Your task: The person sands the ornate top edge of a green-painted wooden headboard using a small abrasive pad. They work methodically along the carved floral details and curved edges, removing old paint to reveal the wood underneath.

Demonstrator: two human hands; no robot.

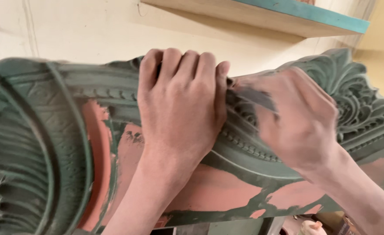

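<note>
Green-grey paint covers most of a large carved piece (253,148) that runs across the whole head view — scrolls, bead rows and leaf work cut deep into it. Patches of bare terracotta-pink show through on the flatter parts below the carving, with ragged edges where the green stops. At the far left the carving fans out into ribbed, feather-like curves; at the upper right it ends in dense foliage.

Both hands lie on the upper middle of the piece. The left hand (181,109) is draped over the top edge, fingers curled down over the ridge and pressed against it, holding nothing else. Just beside it, the right hand (298,119) is blurred; it is closed around a small dark tool (255,96) whose flat tip rests on the carving next to the left thumb — what kind of tool, I cannot tell. Green smears mark the right hand.

Behind the piece stands a cream wall (91,26). A wooden shelf (287,15) with a teal edge juts out at the top.
</note>
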